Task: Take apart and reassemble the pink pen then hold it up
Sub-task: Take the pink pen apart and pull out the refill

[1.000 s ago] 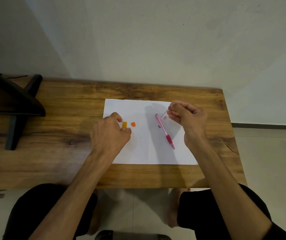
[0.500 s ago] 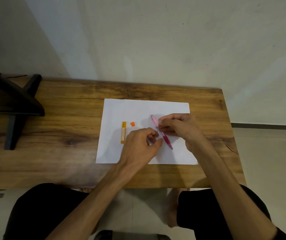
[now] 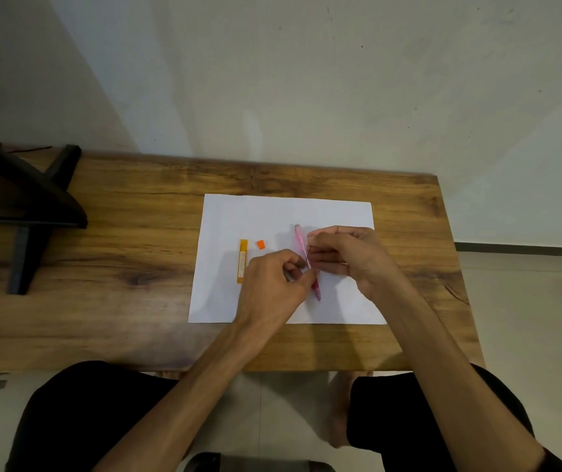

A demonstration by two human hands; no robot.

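both hands meet over the middle of the paper. the right hand (image 3: 344, 257) has its fingers curled in, pinching a thin, wire-like piece (image 3: 307, 258) between the fingertips; it could be the spring or the refill tip, too fine for me to say which. the left hand (image 3: 273, 284) is curled up just beside it, fingertips closed on the same small piece or on something tiny next to it, i can't tell which. right under their meeting point lies the pink pen (image 3: 301, 243), flat on the white sheet of paper (image 3: 273, 212), its upper end poking out beyond the fingers and its darker tip showing below the left hand.

by the look of it the pen is partly apart, with inner bits out. putting it back together and holding it up are both to come.

off to the left on the paper sit a long yellow-orange strip (image 3: 242, 261) and a small orange square (image 3: 261, 244), apart from each other. the paper rests on the wooden counter (image 3: 119, 253).
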